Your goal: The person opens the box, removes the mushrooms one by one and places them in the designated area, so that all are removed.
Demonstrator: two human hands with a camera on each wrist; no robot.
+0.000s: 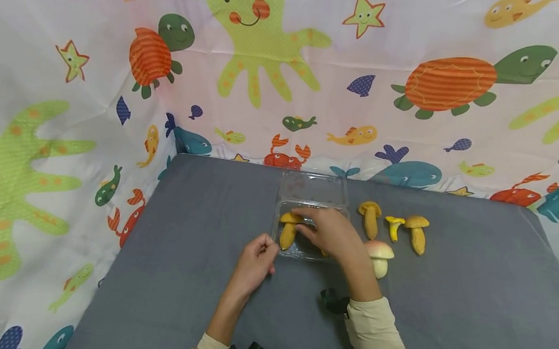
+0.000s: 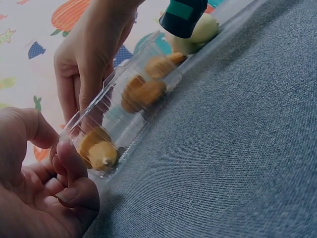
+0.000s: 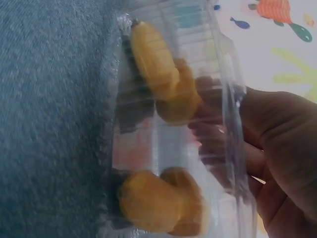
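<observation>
A clear plastic clamshell box lies with its lid folded back. My left hand pinches its near left corner between thumb and finger. Inside, at the left end, lies a brownish-yellow toy mushroom, its cap away from me. My right hand reaches into the box from above, thumb and fingertips at either side of the cap's edge. Another toy mushroom shows through the box wall in the right wrist view; in the head view my right hand mostly hides it.
Right of the box lie two brownish-yellow mushrooms, a small yellow chanterelle and a pale mushroom with a reddish cap. A grey cloth covers the table. Behind it hangs a curtain printed with sea animals.
</observation>
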